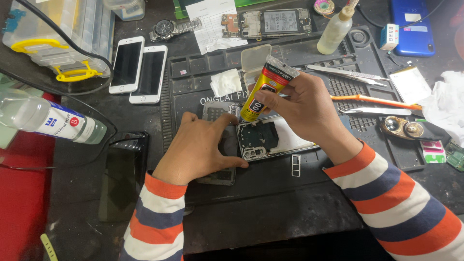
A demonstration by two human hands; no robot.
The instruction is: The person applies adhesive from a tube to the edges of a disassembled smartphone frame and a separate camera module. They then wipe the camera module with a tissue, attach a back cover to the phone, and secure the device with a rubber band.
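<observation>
My right hand [302, 104] grips a yellow glue tube [263, 89], nozzle pointing down at the top edge of an opened phone frame [270, 140] lying on the dark work mat [270, 193]. My left hand [200, 147] rests flat on the mat, its fingers pressing on the left end of the phone frame and covering a second phone part [220, 176] underneath. Both wrists wear sleeves striped orange, white and blue.
Two white phones [140, 70] lie at the upper left beside clear plastic boxes [58, 34]. A clear bottle [48, 118] lies at the left. Tweezers [345, 72], an orange pry tool [374, 100], a squeeze bottle [334, 31], a wristwatch [169, 28] and a circuit board [270, 21] lie beyond the hands.
</observation>
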